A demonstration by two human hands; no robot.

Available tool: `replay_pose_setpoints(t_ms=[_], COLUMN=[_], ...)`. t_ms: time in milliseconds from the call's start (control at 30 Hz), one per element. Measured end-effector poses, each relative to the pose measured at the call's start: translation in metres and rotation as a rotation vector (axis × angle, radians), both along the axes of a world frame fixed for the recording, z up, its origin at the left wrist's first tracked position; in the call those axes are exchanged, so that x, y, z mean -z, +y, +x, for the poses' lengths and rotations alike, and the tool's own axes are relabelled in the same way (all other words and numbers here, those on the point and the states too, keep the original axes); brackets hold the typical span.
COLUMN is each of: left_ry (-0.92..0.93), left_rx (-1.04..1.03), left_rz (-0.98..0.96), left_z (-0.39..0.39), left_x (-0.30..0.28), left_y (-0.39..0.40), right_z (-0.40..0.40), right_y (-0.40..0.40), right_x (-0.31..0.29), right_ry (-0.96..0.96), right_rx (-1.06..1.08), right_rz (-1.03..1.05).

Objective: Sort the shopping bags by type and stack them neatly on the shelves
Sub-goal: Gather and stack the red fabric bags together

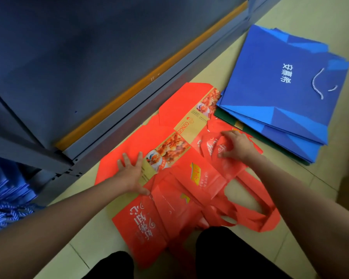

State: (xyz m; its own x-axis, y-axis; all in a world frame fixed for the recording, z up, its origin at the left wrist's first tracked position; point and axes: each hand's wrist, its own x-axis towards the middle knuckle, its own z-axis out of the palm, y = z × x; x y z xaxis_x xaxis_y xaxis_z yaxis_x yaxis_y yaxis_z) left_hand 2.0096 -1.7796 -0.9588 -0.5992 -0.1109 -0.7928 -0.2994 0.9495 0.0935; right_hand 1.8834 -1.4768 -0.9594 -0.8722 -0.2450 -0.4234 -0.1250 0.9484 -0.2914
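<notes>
From the head view, you are crouched over a loose spread of red bags (201,178) on the floor (85,246), beside the foot of the grey shelving (113,125). Your left hand (130,171) lies flat with fingers spread, pressing down a flattened red printed carton sheet (169,125); its grip holds nothing. Your right hand (237,144) has its fingers curled into a crumpled red fabric bag (220,150), pinching a fold of it. To your right, a stack of blue paper bags (286,91) already lies fairly squared on the floor, with a dark green bag (230,119) showing under its near corner. By the look of it, sorting is partly done: blues are gathered, reds remain jumbled. The shelf above looks bare, so stacking is all ahead.
</notes>
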Motion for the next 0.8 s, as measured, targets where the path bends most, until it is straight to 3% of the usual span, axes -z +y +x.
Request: replay_pose_setpoints(t_ms=[67,133,233,300,433,500,600,800], left_ry=[-0.014,-0.028,-0.040,-0.006,0.123,0.116,0.065,0.009], left_rx=[0.017,0.023,0.018,0.024,0.154,0.197,0.216,0.312], left_rz=[-0.016,-0.037,-0.057,-0.053,0.003,0.001,-0.021,-0.056], left_z=[-0.002,-0.005,-0.008,-0.008,0.005,0.008,0.002,-0.004], left_x=[0.000,0.000,0.000,0.001,0.009,0.013,0.014,0.002], left_y=[0.000,0.005,0.011,0.014,0.023,0.024,0.024,0.025], right_z=[-0.010,-0.005,0.033,0.042,0.015,0.003,-0.014,-0.058], right_y=[0.011,0.024,0.027,0.016,0.007,0.010,0.013,0.022], right_x=[-0.012,-0.023,-0.013,-0.007,-0.022,-0.035,-0.060,-0.115], right_ry=[-0.102,-0.177,-0.007,0.054,-0.067,-0.071,0.125,0.362], right_rx=[-0.142,-0.339,-0.601,-0.670,-0.727,-0.690,-0.510,-0.130], right_rz=[0.070,0.282,0.497,0.463,0.379,0.232,-0.004,-0.026])
